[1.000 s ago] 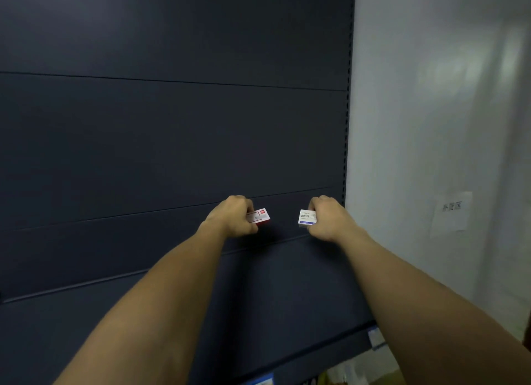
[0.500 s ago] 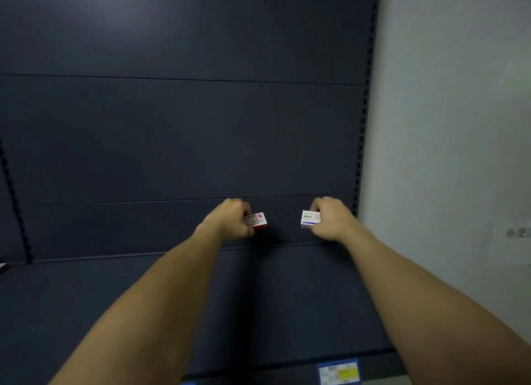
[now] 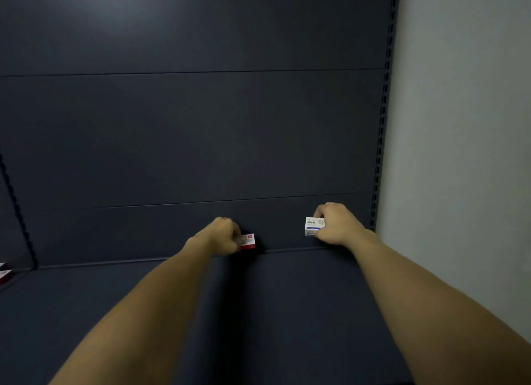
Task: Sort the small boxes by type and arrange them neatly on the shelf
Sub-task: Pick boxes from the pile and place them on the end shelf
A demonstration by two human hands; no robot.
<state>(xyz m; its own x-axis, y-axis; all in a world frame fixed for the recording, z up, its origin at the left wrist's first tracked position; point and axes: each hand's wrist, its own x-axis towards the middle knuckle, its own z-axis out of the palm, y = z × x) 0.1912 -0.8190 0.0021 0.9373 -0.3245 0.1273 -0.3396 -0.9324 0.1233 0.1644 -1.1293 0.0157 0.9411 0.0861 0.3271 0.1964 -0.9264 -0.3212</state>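
Dark shelf [image 3: 273,312], dark back panel [image 3: 201,131] behind it, pale wall [image 3: 459,126] off past the slotted upright [image 3: 380,143] at the shelf's right end.

Take the seam where shelf meets back panel as your landmark. Your left hand [image 3: 222,236] pinches a red and white box [image 3: 248,241] right at that seam, low, at or almost on the shelf; contact is not clear from here. Your right hand [image 3: 334,223] grips a white box with a blue stripe [image 3: 313,226], held above the seam against the panel, nearer the upright. The two boxes are well apart.

Handling, as a judgement: small cardboard cartons, light, stiff enough for a finger pinch, corners likely to dent if squeezed hard. Smooth printed faces may slip, so hold across the short ends or the two broad faces, as you do now.

More red and white boxes [image 3: 4,274] lie at the far left end of the seam, at the frame edge.

Against the frame half a second back: your left hand has dropped toward the seam, your right hand has swung out toward the upright, and the gap between the boxes has widened.
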